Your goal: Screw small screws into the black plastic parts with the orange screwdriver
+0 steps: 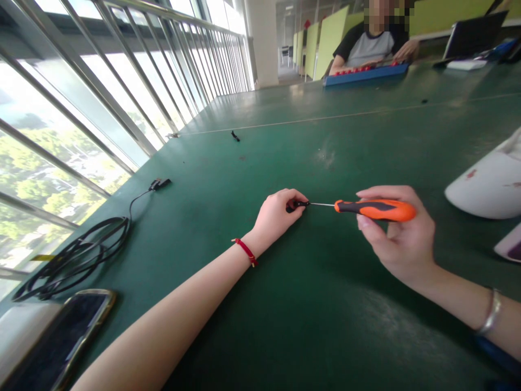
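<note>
Near the middle of the green table, my left hand [280, 209] pinches a small black part [300, 204] between thumb and fingertips. What kind of part it is, I cannot make out. An orange and dark grey screwdriver [376, 209] lies level in my right hand [401, 244], its fingers and thumb closed around the handle. The thin metal shaft points left, and its tip meets or almost meets the right end of the black part. A red cord bracelet [246, 252] circles my left wrist; a silver bangle [490, 312] is on my right.
A coiled black cable [87, 250] and a phone [69, 336] lie at left beside metal railings [154, 65]. Another small black piece [235, 136] rests farther back. White objects [488, 179] stand at right. Across the green table [277, 157], a person [372, 46] sits behind a blue tray [366, 75].
</note>
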`<action>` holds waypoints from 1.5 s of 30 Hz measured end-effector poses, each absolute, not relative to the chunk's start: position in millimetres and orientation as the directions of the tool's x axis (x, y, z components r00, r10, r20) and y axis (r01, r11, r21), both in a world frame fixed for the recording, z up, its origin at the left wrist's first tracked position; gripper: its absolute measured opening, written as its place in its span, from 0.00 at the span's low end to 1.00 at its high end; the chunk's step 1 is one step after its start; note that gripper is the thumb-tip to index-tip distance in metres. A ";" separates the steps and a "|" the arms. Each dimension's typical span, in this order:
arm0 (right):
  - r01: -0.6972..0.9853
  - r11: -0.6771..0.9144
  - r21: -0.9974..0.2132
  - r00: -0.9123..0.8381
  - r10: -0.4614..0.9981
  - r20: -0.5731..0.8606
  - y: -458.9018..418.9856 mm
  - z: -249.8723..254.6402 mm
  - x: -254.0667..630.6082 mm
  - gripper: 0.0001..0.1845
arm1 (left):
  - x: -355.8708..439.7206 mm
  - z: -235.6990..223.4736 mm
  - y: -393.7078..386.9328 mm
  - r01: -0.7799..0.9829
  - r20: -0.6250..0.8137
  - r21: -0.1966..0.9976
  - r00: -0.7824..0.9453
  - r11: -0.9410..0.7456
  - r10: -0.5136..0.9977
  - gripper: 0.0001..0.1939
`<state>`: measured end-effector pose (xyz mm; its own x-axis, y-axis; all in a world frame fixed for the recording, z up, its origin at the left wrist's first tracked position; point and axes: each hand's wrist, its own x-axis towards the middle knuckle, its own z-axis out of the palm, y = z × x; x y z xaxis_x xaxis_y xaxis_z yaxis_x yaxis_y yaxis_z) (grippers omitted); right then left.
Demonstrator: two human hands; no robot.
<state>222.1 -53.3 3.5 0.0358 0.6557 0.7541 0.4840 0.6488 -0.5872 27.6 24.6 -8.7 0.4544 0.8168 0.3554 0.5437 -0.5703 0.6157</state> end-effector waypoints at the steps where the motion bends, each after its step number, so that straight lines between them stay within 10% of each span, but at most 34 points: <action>1: 0.457 0.653 -0.604 0.044 0.661 0.749 -52.6 3.3 222.4 0.16 | 27.6 -8.5 24.4 0.545 0.354 0.615 0.454 -0.569 0.818 0.08; 8: 0.587 0.594 -0.551 -0.068 0.714 0.697 -55.5 5.6 223.0 0.01 | 27.8 -7.4 23.8 0.547 0.347 0.620 0.452 -0.562 0.822 0.08; 15: 0.481 0.644 -0.595 0.035 0.664 0.747 -52.6 3.5 224.0 0.17 | 27.2 -8.3 24.1 0.544 0.354 0.613 0.460 -0.573 0.814 0.08; 22: 0.591 0.594 -0.546 -0.054 0.704 0.708 -56.3 8.4 223.0 0.01 | 27.3 -7.8 24.1 0.548 0.345 0.617 0.457 -0.564 0.820 0.08; 30: 0.408 0.650 -0.641 0.055 0.684 0.728 -48.8 0.5 223.5 0.21 | 27.1 -8.1 24.5 0.555 0.348 0.603 0.463 -0.573 0.815 0.08; 37: 0.575 0.569 -0.587 -0.029 0.732 0.681 -55.8 7.4 223.0 0.03 | 27.1 -7.4 23.9 0.547 0.344 0.611 0.467 -0.572 0.815 0.08; 45: 0.525 0.620 -0.583 0.054 0.659 0.750 -52.7 2.7 222.4 0.12 | 27.4 -7.8 24.1 0.553 0.345 0.607 0.464 -0.571 0.816 0.08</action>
